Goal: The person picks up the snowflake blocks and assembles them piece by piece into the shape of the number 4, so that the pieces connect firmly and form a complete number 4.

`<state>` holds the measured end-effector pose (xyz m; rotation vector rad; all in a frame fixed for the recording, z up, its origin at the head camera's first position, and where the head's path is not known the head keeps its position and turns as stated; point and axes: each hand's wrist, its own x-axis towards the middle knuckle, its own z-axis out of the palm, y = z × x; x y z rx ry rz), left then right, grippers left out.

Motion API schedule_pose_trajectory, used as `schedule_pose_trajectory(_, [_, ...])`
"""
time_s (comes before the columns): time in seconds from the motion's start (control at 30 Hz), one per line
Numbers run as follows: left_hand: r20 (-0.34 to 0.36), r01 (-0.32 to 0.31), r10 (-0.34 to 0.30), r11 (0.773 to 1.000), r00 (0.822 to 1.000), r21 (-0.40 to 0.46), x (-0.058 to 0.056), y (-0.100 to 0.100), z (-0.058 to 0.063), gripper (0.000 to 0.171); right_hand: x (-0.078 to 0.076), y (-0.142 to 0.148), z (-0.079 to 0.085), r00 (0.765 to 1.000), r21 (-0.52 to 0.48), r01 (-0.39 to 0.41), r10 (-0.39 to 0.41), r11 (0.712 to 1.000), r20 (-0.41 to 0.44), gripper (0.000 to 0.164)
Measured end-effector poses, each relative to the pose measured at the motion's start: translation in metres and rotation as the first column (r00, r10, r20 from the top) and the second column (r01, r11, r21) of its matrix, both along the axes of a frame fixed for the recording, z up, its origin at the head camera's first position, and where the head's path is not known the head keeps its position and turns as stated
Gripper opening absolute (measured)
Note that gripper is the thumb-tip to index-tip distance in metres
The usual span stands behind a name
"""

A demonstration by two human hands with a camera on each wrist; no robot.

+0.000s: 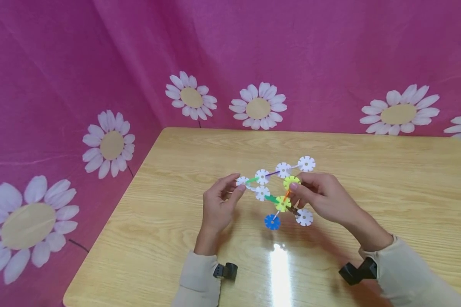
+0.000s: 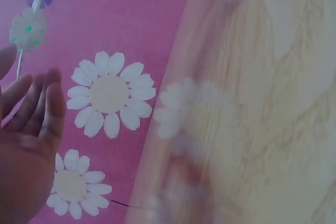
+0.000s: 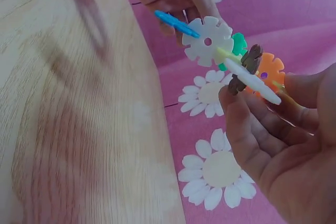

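An assembly of interlocking plastic snowflake discs is held up over the table between both hands. My left hand pinches a white disc at its left end, between thumb and fingers. With thumb and fingers my right hand grips the upper yellow disc. An orange disc joins that one to a lower yellow disc. From there, a blue disc and a white disc stick out. In the right wrist view, a brown disc sits close to the right fingertips. A row of discs ends at a far white disc.
Beneath the hands lies a wood-grain table with a bright light reflection near its front. A magenta curtain printed with white daisies hangs behind and to the left. Black wrist devices are strapped at both sleeves.
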<state>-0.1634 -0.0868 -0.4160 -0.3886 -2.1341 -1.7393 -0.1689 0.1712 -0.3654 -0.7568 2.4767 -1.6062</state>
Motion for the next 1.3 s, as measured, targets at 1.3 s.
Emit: schedule_pose_trajectory(1.3, [0.031,0.103,-0.124,0.918,0.992,0.383,-0.003,0.021,-0.011,0.014,0.004,0.033,-0.039,0.948,-0.108,0.161,-0.123,0.981,0.294,0.027])
